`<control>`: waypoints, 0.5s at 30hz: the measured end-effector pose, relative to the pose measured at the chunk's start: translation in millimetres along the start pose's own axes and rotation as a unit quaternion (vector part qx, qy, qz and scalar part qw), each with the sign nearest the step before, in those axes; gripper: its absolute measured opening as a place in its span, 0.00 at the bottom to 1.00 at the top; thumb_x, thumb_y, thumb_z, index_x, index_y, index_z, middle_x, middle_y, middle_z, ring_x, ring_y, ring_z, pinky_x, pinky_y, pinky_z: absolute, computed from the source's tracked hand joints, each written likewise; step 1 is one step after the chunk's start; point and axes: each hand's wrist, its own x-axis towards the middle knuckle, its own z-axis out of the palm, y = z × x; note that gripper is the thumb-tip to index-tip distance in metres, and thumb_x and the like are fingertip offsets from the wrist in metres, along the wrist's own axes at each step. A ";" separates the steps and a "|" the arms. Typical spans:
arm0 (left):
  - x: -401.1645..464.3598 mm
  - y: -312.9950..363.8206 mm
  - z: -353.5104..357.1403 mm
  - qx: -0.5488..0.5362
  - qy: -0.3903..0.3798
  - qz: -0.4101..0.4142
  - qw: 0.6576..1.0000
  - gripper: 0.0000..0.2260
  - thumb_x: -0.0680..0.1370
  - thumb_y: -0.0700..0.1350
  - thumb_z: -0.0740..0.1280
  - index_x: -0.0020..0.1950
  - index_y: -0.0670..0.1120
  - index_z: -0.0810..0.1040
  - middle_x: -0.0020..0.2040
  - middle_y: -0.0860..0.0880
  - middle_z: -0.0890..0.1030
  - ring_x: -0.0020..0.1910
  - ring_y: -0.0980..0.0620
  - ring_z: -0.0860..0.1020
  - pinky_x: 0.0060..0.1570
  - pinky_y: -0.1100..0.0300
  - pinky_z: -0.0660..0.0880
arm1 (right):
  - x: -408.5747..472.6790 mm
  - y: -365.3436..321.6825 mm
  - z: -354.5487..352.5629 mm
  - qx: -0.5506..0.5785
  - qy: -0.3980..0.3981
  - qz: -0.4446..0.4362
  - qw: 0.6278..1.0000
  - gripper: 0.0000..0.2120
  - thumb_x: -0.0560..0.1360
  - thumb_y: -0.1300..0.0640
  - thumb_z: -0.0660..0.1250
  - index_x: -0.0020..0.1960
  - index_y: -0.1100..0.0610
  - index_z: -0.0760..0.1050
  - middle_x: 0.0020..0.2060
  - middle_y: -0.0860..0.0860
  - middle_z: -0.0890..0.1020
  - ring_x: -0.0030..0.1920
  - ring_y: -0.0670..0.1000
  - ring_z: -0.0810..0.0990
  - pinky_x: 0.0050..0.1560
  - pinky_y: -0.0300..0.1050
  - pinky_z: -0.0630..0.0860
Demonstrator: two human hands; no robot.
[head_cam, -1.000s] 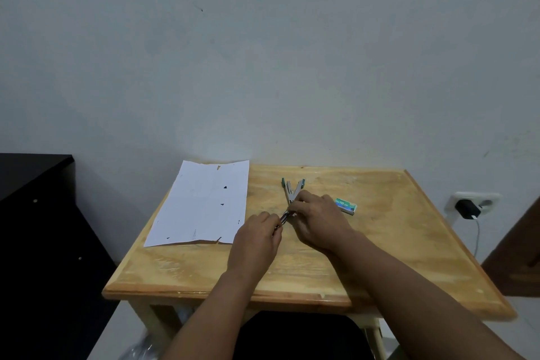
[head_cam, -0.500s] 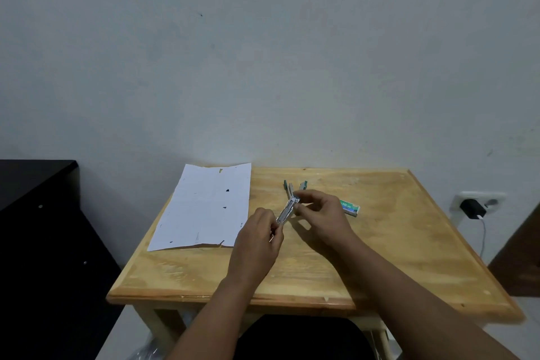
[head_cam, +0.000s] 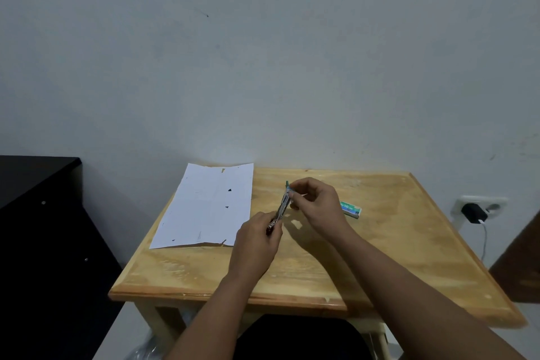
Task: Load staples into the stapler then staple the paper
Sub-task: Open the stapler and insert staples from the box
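Observation:
A small green and metal stapler (head_cam: pixel 283 205) is held above the wooden table (head_cam: pixel 380 257), tilted with its far end raised. My left hand (head_cam: pixel 257 238) grips its near, hinge end. My right hand (head_cam: pixel 317 202) pinches its far end with the fingertips. Whether the stapler is open or whether staples sit in it is hidden by my fingers. A white sheet of paper (head_cam: pixel 207 207) with a few small dark marks lies flat at the table's left side. A small green staple box (head_cam: pixel 352 209) lies just right of my right hand.
The table stands against a pale wall. A dark cabinet (head_cam: pixel 38 213) is to the left. A wall socket with a black charger (head_cam: pixel 474 212) and white cable is low on the right. A brown panel (head_cam: pixel 520 260) stands at the far right.
The stapler was lying on the table under both hands; both hands have lifted it and tilted it up. The view has shifted slightly downward.

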 end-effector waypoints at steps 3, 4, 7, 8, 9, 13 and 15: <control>0.0 -2.1 0.2 0.000 0.005 0.001 1.000 0.11 0.83 0.49 0.67 0.63 0.49 0.83 0.45 0.53 0.82 0.40 0.57 0.78 0.38 0.66 0.73 | 3.7 3.4 1.4 -0.118 -0.005 0.008 0.993 0.05 0.81 0.57 0.71 0.55 0.50 0.85 0.49 0.45 0.87 0.48 0.45 0.85 0.51 0.47 0.84; 0.0 -2.9 0.0 0.002 0.009 -0.001 1.000 0.11 0.84 0.49 0.66 0.62 0.49 0.84 0.44 0.52 0.82 0.39 0.56 0.78 0.37 0.65 0.73 | 4.0 1.5 0.6 -0.156 -0.016 0.007 0.988 0.08 0.81 0.56 0.70 0.59 0.49 0.84 0.53 0.45 0.86 0.50 0.45 0.84 0.49 0.42 0.82; 2.0 -5.2 0.6 0.006 0.023 -0.009 1.000 0.11 0.84 0.48 0.66 0.61 0.48 0.84 0.43 0.51 0.81 0.38 0.56 0.77 0.36 0.66 0.71 | 2.5 -5.2 -1.9 -0.176 -0.019 -0.035 0.984 0.27 0.82 0.55 0.68 0.79 0.43 0.65 0.59 0.41 0.81 0.52 0.45 0.84 0.47 0.34 0.76; 2.2 -5.0 0.6 0.009 0.025 -0.010 1.000 0.11 0.84 0.48 0.66 0.61 0.47 0.84 0.43 0.51 0.81 0.38 0.56 0.77 0.35 0.68 0.69 | 1.9 -5.1 -2.5 -0.170 -0.012 -0.046 0.984 0.33 0.82 0.56 0.67 0.81 0.40 0.57 0.59 0.40 0.79 0.51 0.44 0.84 0.48 0.36 0.78; 2.1 -4.6 0.2 0.010 0.028 -0.011 1.000 0.11 0.84 0.47 0.66 0.61 0.47 0.84 0.44 0.52 0.81 0.38 0.57 0.77 0.35 0.70 0.67 | 2.6 -2.9 -2.5 -0.173 -0.020 -0.055 0.983 0.34 0.82 0.56 0.67 0.82 0.39 0.55 0.61 0.41 0.78 0.53 0.44 0.83 0.52 0.41 0.80; 0.6 -4.0 -0.8 0.007 0.032 -0.013 0.999 0.10 0.84 0.47 0.66 0.61 0.47 0.84 0.43 0.53 0.80 0.37 0.59 0.76 0.35 0.72 0.64 | 3.7 4.5 -7.6 -0.208 -0.116 -0.082 0.968 0.25 0.81 0.60 0.66 0.76 0.45 0.71 0.67 0.49 0.78 0.62 0.47 0.78 0.67 0.57 0.76; -0.9 -2.4 -1.0 0.011 0.030 -0.002 0.999 0.10 0.84 0.47 0.66 0.62 0.48 0.84 0.43 0.54 0.79 0.37 0.60 0.75 0.35 0.73 0.63 | 5.5 -2.5 -9.2 -0.163 -0.042 -0.066 0.984 0.31 0.81 0.58 0.67 0.81 0.42 0.61 0.62 0.44 0.78 0.55 0.44 0.82 0.58 0.48 0.81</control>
